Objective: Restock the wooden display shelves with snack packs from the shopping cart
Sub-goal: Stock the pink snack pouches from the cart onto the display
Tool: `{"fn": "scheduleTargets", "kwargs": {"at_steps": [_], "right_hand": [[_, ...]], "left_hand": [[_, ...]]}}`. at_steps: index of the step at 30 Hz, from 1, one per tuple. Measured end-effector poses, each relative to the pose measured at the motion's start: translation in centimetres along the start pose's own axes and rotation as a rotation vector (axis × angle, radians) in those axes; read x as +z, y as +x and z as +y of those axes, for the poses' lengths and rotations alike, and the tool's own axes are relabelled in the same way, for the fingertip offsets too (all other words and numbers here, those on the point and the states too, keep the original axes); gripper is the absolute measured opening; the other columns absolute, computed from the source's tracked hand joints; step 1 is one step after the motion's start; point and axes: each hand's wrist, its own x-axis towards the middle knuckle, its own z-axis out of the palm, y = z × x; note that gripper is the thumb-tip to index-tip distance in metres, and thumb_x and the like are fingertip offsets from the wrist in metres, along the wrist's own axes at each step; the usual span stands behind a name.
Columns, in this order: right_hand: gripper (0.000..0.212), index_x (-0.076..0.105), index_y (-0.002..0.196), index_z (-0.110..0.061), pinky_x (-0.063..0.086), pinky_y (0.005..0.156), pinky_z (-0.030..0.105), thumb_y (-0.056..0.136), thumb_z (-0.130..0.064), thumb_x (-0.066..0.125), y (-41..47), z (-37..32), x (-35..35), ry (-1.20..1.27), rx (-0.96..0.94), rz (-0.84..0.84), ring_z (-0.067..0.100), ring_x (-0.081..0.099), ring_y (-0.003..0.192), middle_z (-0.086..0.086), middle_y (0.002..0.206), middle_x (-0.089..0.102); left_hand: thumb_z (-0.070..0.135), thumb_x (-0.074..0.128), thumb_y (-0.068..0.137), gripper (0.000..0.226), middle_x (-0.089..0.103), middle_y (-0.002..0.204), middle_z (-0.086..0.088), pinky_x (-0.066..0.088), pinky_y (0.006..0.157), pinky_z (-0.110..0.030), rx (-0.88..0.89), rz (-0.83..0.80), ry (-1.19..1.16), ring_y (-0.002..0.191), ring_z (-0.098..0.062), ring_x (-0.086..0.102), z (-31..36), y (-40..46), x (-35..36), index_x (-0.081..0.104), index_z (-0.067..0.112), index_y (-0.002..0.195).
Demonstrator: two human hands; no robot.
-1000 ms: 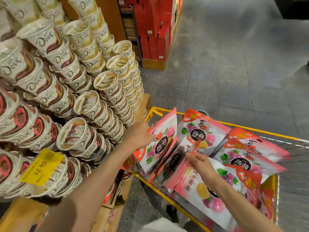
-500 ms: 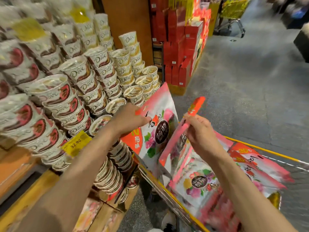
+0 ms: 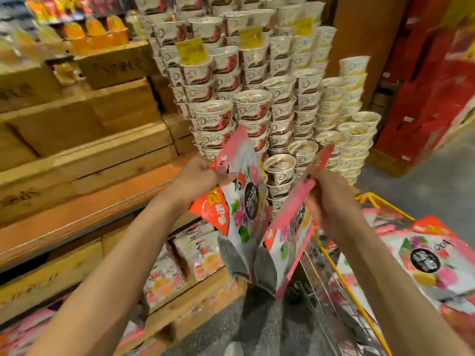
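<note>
Snack packs (image 3: 241, 201) — apparently dangling below each grip

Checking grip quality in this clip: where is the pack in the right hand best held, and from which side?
By its flat sealed top strip, from above. The pack hangs nearly upright with its bulging, gusseted bottom down, so the thin top edge is the easy pinch. The right hand already grips near there, from the pack's right. The left hand holds its own pack likewise.
</note>
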Motion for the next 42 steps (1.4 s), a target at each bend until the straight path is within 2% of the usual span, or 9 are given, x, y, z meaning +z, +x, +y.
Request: {"fn": "scheduleTargets", "kwargs": {"at_steps": [2,6,9,12,19,23,26,31,42], "right_hand": [[0.039,0.055,0.058,-0.018,0.040,0.051,0.009,0.096,-0.014,0.047,-0.9,2.1,3.8,-0.141,0.032,-0.055,0.009,0.051,0.053,-0.006,0.050,0.052],[0.020,0.058,0.064,-0.015,0.040,0.040,0.014,0.083,-0.014,0.063,-2.2,7.2,11.4,0.005,0.113,-0.238,0.004,0.048,0.040,-0.005,0.047,0.049],[0.026,0.050,0.069,-0.014,0.043,0.044,0.017,0.094,-0.006,0.048,-2.5,11.3,17.9,-0.015,0.170,-0.269,0.006,0.052,0.042,-0.006,0.045,0.053],[0.028,0.047,0.067,-0.015,0.048,0.049,0.020,0.095,-0.008,0.047,-3.1,15.6,24.2,-0.051,0.252,-0.257,0.008,0.053,0.043,-0.005,0.045,0.053],[0.026,0.051,0.068,-0.012,0.054,0.067,0.029,0.094,-0.009,0.050,-4.9,25.4,37.8,-0.139,0.365,-0.213,0.017,0.059,0.060,-0.003,0.045,0.057],[0.026,0.052,0.070,-0.007,0.053,0.081,0.033,0.095,-0.008,0.047,-5.8,29.3,45.0,-0.186,0.426,-0.250,0.022,0.063,0.071,0.010,0.066,0.061],[0.029,0.051,0.069,-0.005,0.051,0.089,0.035,0.096,-0.009,0.044,-5.0,32.5,49.9,-0.190,0.502,-0.302,0.021,0.066,0.073,0.014,0.077,0.062],[0.028,0.054,0.072,-0.006,0.051,0.091,0.033,0.098,-0.013,0.045,-2.5,37.3,55.8,-0.246,0.600,-0.352,0.019,0.068,0.080,0.012,0.084,0.068],[0.033,0.053,0.076,-0.004,0.040,0.105,0.032,0.101,-0.017,0.035,4.5,48.1,63.6,-0.316,0.793,-0.382,0.022,0.062,0.096,0.018,0.105,0.065]], "left_hand": [[0.037,0.078,0.062,0.040,0.061,0.075,-0.017,0.041,0.067,-0.035,-0.073,0.057,0.013,0.069,-0.026,0.055,-2.9,-1.7,-4.0,0.063,0.006,0.082],[0.015,0.069,0.082,0.016,0.059,0.064,-0.014,0.043,0.059,-0.031,-0.159,0.181,-0.028,0.052,-0.022,0.055,-8.2,-5.2,-11.9,0.063,0.003,0.073],[0.008,0.066,0.084,0.018,0.061,0.052,-0.005,0.043,0.049,-0.023,-0.208,0.276,-0.110,0.042,-0.016,0.054,-12.5,-7.1,-18.5,0.063,0.005,0.067],[0.008,0.067,0.084,0.020,0.057,0.044,0.001,0.043,0.044,-0.020,-0.262,0.352,-0.184,0.036,-0.012,0.051,-16.9,-8.7,-25.0,0.060,0.006,0.065],[-0.003,0.060,0.085,0.022,0.057,0.040,0.004,0.043,0.040,-0.018,-0.345,0.553,-0.397,0.033,-0.010,0.053,-27.1,-11.3,-38.1,0.059,0.007,0.065],[0.000,0.061,0.084,0.007,0.060,0.061,-0.005,0.044,0.046,-0.021,-0.409,0.783,-0.590,0.054,-0.018,0.055,-33.3,-11.3,-44.0,0.060,0.005,0.080],[0.004,0.064,0.083,0.008,0.057,0.073,-0.007,0.045,0.051,-0.026,-0.499,0.902,-0.675,0.060,-0.016,0.054,-37.2,-10.7,-47.5,0.059,0.006,0.089],[0.000,0.061,0.085,0.017,0.057,0.058,-0.005,0.049,0.037,-0.019,-0.600,1.052,-0.819,0.046,-0.009,0.057,-42.0,-8.8,-51.4,0.052,0.009,0.075],[-0.006,0.053,0.088,0.011,0.057,0.075,-0.013,0.049,0.034,-0.025,-0.678,1.271,-1.139,0.061,-0.020,0.056,-49.3,-0.1,-55.9,0.050,0.004,0.086]]}}
